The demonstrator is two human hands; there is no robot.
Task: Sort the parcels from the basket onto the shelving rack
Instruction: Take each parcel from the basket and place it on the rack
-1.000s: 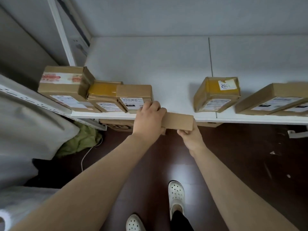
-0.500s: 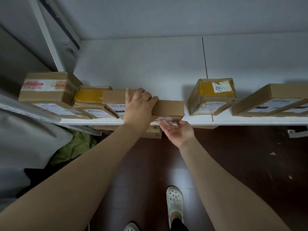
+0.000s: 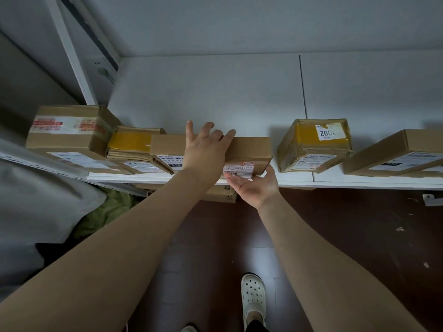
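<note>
Cardboard parcel [image 3: 251, 149] on white shelf [image 3: 239, 97], left hand [image 3: 205, 152] fingers spread atop; right hand [image 3: 257, 186] fingers straight at its front

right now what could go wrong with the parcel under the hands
The parcel sits near the front edge of the shelf, with the right hand open at its front. If released too soon, it might slide off. The left hand presses on top, right beside the next box, so a hard push could knock that row askew.
</note>
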